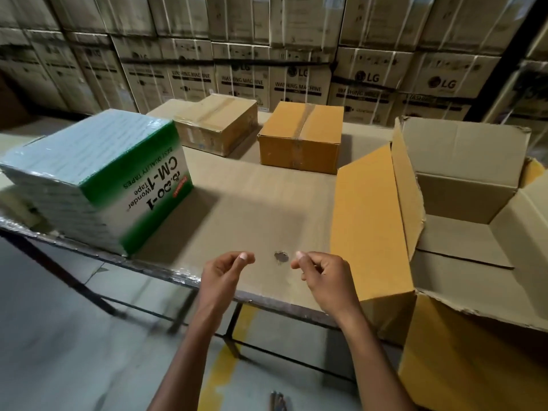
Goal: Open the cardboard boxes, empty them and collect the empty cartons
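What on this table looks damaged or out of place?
A small ragged hole is punched through the cardboard sheet covering the table, just ahead of the hands. The open carton has torn flap edges.

Two bare forearms enter from btm edge, approx 6 o'clock, both uncovered up to frame edge; no sleeve cuff in view. Left hand [223,272] at approx 7 o'clock of frame centre, right hand [321,274] at approx 5 o'clock. No gloves, rings, watch or wristbands on either. Fingernails short and pale, one showing on each hand at the tip nearest the other hand. Wrists slim, forearms widen toward btm edge. Rest of body, incl. clothing, out of frame.
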A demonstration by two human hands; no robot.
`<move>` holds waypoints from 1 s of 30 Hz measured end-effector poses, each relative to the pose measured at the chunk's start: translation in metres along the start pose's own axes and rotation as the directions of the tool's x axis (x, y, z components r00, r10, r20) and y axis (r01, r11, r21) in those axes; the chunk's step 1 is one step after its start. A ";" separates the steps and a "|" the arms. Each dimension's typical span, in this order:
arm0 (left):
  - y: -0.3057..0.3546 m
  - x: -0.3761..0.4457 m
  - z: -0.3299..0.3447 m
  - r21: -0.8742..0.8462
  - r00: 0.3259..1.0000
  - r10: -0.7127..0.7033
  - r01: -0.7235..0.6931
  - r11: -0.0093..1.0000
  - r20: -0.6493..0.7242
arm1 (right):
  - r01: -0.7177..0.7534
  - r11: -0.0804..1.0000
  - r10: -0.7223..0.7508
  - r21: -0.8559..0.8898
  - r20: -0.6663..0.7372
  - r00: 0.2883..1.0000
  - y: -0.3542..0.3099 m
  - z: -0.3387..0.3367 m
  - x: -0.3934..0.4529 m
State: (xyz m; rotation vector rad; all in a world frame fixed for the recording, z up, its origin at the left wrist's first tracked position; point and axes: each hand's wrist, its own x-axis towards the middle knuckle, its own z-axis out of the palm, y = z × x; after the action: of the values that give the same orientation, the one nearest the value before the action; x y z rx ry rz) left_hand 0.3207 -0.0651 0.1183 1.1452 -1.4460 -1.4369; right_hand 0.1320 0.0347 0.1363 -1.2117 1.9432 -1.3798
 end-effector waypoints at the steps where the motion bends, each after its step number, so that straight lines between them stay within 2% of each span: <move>1: -0.001 0.012 -0.001 0.003 1.000 -0.013 0.013 1.000 0.000 | -0.024 1.000 0.024 -0.001 -0.001 1.000 0.004 0.009 0.011; 5: -0.012 0.072 -0.008 0.070 0.999 -0.040 0.037 0.997 0.037 | -0.094 0.993 0.093 -0.072 -0.013 0.996 0.026 0.043 0.066; 9: -0.029 0.134 -0.019 0.126 0.987 -0.128 0.116 0.985 0.092 | -0.195 0.972 0.195 -0.129 -0.014 0.981 0.046 0.070 0.123; 13: -0.040 0.197 -0.019 0.146 0.978 -0.167 0.148 0.978 0.126 | -0.229 0.953 0.231 -0.199 -0.013 0.973 0.065 0.081 0.182; 20: -0.036 0.327 0.006 0.176 0.946 -0.218 0.178 0.968 0.241 | -0.318 0.937 0.313 -0.144 -0.053 0.948 0.074 0.068 0.298; 24: -0.023 0.410 0.024 0.267 0.927 -0.201 0.116 0.957 0.318 | -0.389 0.913 0.373 -0.120 -0.137 0.918 0.084 0.055 0.366; 30: -0.024 0.520 0.054 0.369 0.905 -0.118 -0.046 0.928 0.408 | -0.527 0.850 0.516 0.001 -0.210 0.831 0.107 0.043 0.456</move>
State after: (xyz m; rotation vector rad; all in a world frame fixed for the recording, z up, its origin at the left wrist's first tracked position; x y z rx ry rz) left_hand 0.1210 -0.5454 0.0582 1.1269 -2.0852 -1.5449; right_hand -0.1062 -0.3666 0.0740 -0.4958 2.2433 -1.1873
